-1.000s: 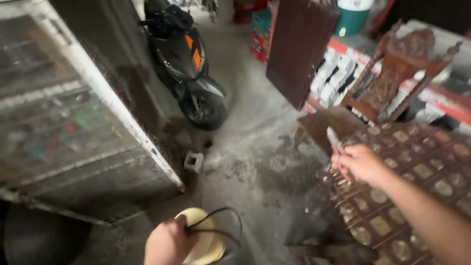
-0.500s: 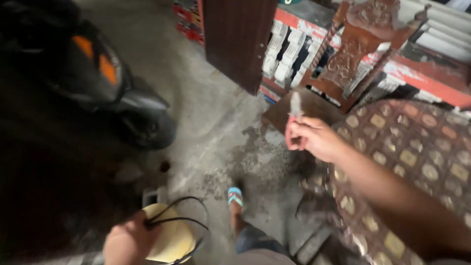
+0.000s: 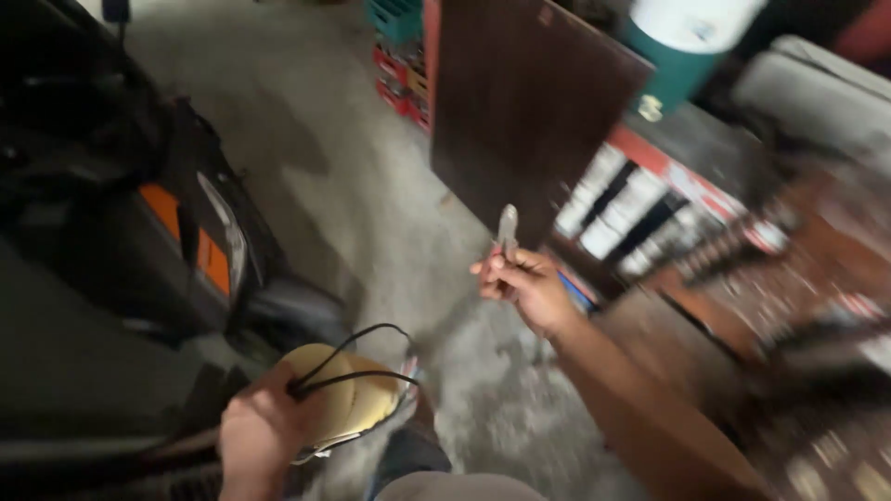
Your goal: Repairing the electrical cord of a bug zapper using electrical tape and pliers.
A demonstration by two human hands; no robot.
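Right hand (image 3: 522, 286): fist closed around the handles of a small pair of pliers (image 3: 507, 232). Metal nose of the tool points upward, clear of the fingers. Hand and tool are held in the air above the concrete floor (image 3: 371, 199), in front of the lower edge of a dark brown board (image 3: 520, 102). Forearm runs down toward the lower right corner of the view.

Left hand (image 3: 264, 429): fingers curled shut on a loop of black cord (image 3: 357, 357) and on the rim of a round, pale yellow object (image 3: 348, 399), which may be a roll of tape or a hat; blur prevents telling which. The cord arcs over the top of that yellow object. Both are held low, near the person's lap, at the bottom edge of the view, well apart from the pliers.

Surroundings: black scooter with orange panels (image 3: 176, 232) standing on the floor to the left, close beside the left hand. Dark board leaning upright at the top centre. Behind it to the right, a low shelf of white and dark containers (image 3: 622, 209), and above them a green and white drum (image 3: 682, 46). Carved wooden furniture (image 3: 789, 278) at the right, heavily blurred. A stack of coloured crates (image 3: 399, 56) by the far edge of the floor.
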